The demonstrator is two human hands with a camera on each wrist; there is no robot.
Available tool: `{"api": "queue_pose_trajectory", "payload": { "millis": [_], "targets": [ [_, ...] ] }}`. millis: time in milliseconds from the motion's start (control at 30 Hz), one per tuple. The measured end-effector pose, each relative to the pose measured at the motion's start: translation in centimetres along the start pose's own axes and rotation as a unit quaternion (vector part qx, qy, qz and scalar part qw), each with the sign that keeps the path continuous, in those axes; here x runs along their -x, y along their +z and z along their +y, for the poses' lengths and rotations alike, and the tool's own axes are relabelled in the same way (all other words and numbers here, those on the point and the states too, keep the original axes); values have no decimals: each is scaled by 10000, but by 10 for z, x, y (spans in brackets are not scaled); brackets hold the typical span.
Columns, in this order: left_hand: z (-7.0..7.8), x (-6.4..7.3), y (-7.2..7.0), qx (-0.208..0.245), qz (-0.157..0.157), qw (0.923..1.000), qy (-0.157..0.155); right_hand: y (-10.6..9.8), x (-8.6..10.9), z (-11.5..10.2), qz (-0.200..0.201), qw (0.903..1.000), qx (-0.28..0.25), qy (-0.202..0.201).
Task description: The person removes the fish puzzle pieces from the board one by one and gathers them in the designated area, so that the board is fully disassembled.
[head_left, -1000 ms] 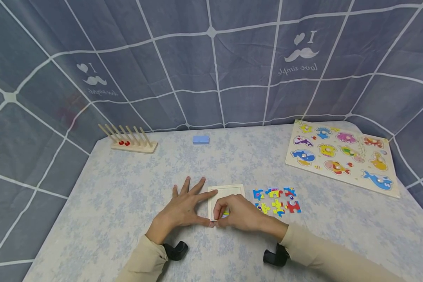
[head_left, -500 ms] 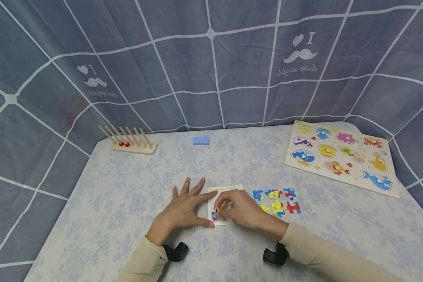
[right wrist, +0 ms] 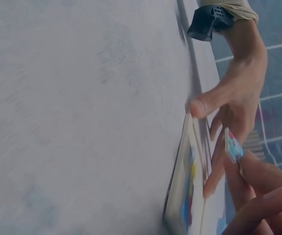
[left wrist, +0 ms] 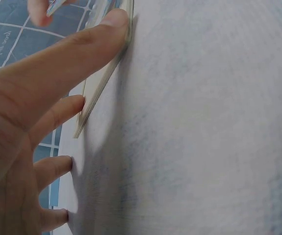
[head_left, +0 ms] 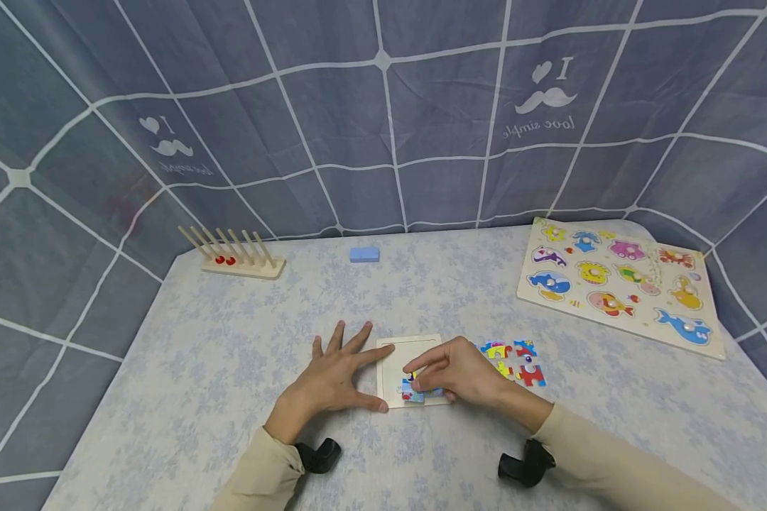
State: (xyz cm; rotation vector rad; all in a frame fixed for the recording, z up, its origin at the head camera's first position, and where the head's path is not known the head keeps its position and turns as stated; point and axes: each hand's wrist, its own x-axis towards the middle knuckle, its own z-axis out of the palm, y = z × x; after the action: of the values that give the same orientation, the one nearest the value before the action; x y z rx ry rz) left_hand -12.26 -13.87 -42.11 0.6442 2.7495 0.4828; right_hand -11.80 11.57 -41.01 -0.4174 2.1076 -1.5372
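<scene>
A small wooden puzzle tray (head_left: pixel 412 348) with a raised rim lies in front of me, its upper part bare. My left hand (head_left: pixel 334 377) is spread flat beside it, thumb and index finger touching the left rim. My right hand (head_left: pixel 469 375) pinches a blue jigsaw piece (right wrist: pixel 233 146) between thumb and fingers, tilted and lifted over the tray's lower part. Coloured pieces (right wrist: pixel 192 186) lie inside the tray in the right wrist view, mostly hidden by my right hand in the head view. Several loose jigsaw pieces (head_left: pixel 532 375) lie right of the tray, some covered by that hand.
A peg puzzle board (head_left: pixel 620 284) with sea animals lies at the back right. At the back left stands a wooden counting rack (head_left: pixel 246 266) with upright rods and red beads. A blue block (head_left: pixel 364 254) sits near the grey grid curtain (head_left: pixel 447 128).
My right hand has moved from the tray's lower left corner up and to the right, carrying the jigsaw piece with it. The left hand and tray have stayed put.
</scene>
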Motion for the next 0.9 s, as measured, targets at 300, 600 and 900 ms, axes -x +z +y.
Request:
{"api": "queue_pose_trajectory", "payload": {
  "millis": [300, 600, 900],
  "targets": [
    [1, 1, 0, 46, 28, 10000, -29, -23, 26, 15, 90, 9995, -6, 292],
    [1, 1, -1, 20, 59, 10000, 22, -45, 56, 33, 167, 9985, 160, 501],
    [2, 2, 0, 29, 64, 10000, 53, -48, 64, 38, 173, 9984, 154, 510]
  ]
}}
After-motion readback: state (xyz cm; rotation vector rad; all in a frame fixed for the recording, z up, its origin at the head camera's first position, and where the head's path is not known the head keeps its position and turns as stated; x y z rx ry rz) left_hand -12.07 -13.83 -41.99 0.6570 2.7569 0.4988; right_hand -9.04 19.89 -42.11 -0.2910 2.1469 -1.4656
